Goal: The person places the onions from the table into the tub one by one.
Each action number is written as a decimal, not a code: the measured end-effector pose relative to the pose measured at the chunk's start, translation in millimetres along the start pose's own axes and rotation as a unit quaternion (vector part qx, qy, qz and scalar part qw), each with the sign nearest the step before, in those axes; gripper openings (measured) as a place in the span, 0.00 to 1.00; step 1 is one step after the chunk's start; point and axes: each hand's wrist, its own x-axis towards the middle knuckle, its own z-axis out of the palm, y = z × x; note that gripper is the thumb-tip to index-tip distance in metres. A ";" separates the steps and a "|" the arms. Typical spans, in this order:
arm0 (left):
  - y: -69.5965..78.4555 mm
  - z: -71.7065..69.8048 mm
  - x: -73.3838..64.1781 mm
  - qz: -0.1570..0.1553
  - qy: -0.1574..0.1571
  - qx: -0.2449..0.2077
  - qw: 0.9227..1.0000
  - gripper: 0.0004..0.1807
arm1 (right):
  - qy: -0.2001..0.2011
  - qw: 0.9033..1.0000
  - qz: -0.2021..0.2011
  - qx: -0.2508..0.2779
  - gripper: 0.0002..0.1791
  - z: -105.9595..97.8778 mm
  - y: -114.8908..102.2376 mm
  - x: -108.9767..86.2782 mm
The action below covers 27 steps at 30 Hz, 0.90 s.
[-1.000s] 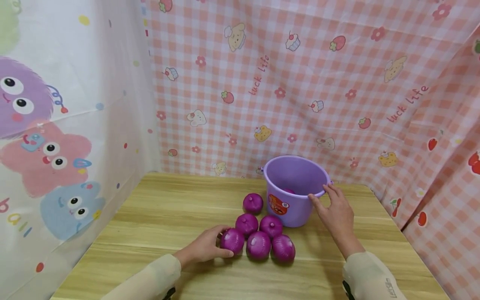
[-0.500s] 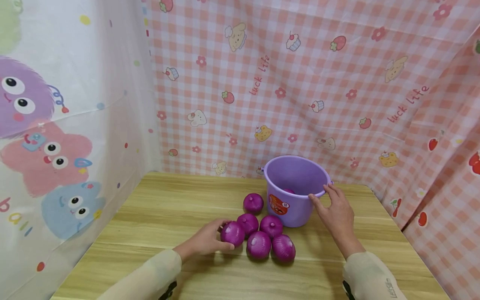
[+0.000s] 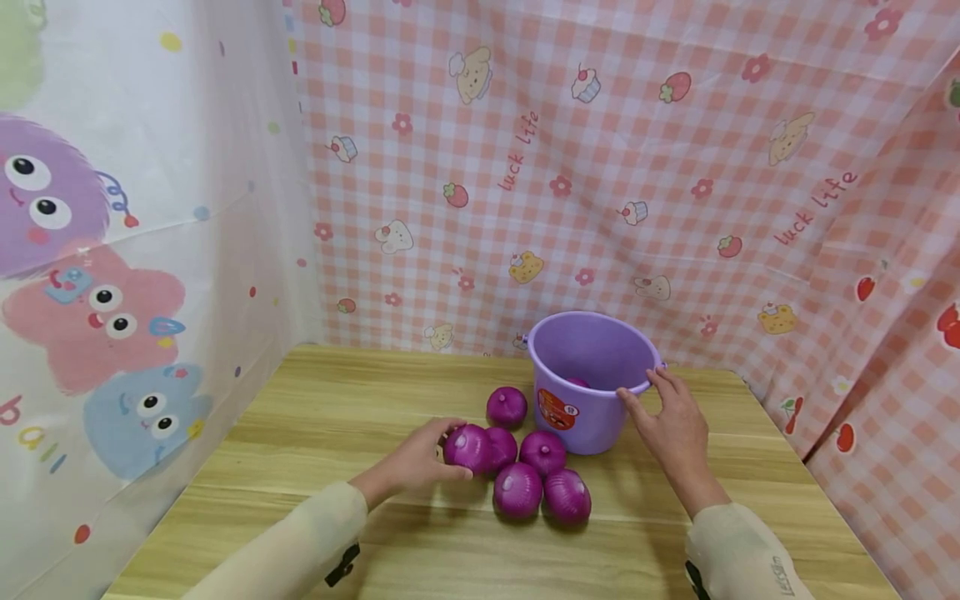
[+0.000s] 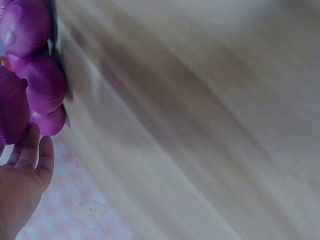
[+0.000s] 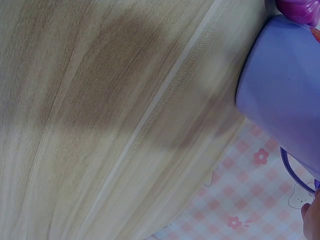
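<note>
In the head view my left hand [image 3: 420, 461] grips a purple onion [image 3: 468, 450] between thumb and fingers. That onion partly covers another onion [image 3: 501, 450] behind it. In the left wrist view the held onion [image 4: 12, 107] shows at the left edge, lifted off the wooden top. My right hand [image 3: 672, 429] holds the near right rim of a purple bucket [image 3: 581, 425], thumb outside. Inside the bucket a bit of purple onion [image 3: 577, 382] shows; the rest is hidden by the wall. In the right wrist view only the bucket's side [image 5: 285, 90] and a fingertip appear.
Several more purple onions stand on the wooden table [image 3: 337, 417]: one left of the bucket [image 3: 506, 407], one before it [image 3: 542, 452], and two nearest me, a left one [image 3: 517, 490] and a right one [image 3: 567, 497]. A checked curtain [image 3: 420, 167] hangs behind the table.
My left hand has raised the onion from the tabletop and moved it slightly away from me, over the edge of the onion behind. The right hand and the bucket have stayed put.
</note>
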 end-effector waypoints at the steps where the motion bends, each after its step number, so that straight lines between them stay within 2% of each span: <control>1: 1.6 -1.3 1.3 0.002 0.003 0.004 1.000 0.44 | 0.000 1.000 0.000 0.000 0.35 -0.3 -0.4 0.3; 7: 13.2 -9.3 10.0 0.020 0.020 0.009 1.000 0.42 | -0.007 1.000 -0.017 -0.017 0.35 -2.2 -0.8 1.6; 13: 28.5 -17.5 20.3 0.031 0.032 0.026 0.999 0.41 | -0.012 0.998 -0.055 -0.035 0.34 -4.2 0.8 4.3; 22: 54.6 -28.5 35.3 0.040 0.027 0.024 0.999 0.41 | -0.023 0.991 -0.113 -0.065 0.31 -10.0 6.5 9.8; 27: 69.5 -33.4 48.4 0.056 0.027 0.033 0.998 0.40 | -0.022 0.990 -0.118 -0.069 0.30 -13.3 7.1 12.6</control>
